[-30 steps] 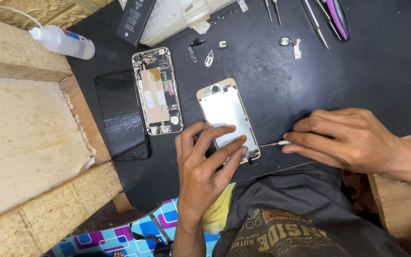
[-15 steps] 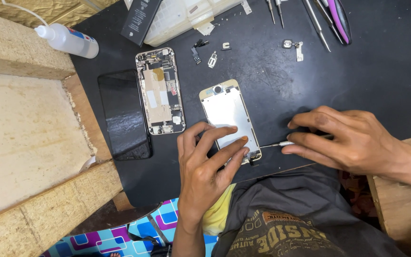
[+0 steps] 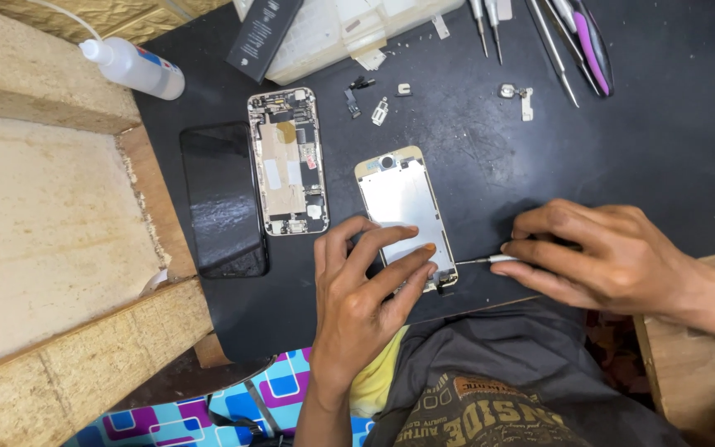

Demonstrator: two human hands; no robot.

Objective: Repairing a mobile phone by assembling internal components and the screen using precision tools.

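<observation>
Nothing much has moved; both hands stay put. Left hand (image 3: 366, 285) presses open fingers on the phone screen (image 3: 405, 211) lying on the black mat (image 3: 622, 141). Right hand (image 3: 602, 257) pinches a screwdriver (image 3: 482, 260), its tip at the screen's bottom edge.

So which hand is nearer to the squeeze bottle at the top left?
Left. The left hand rests on the gold-edged screen panel, below and right of the squeeze bottle. The right hand, with the screwdriver, lies farther right.
</observation>
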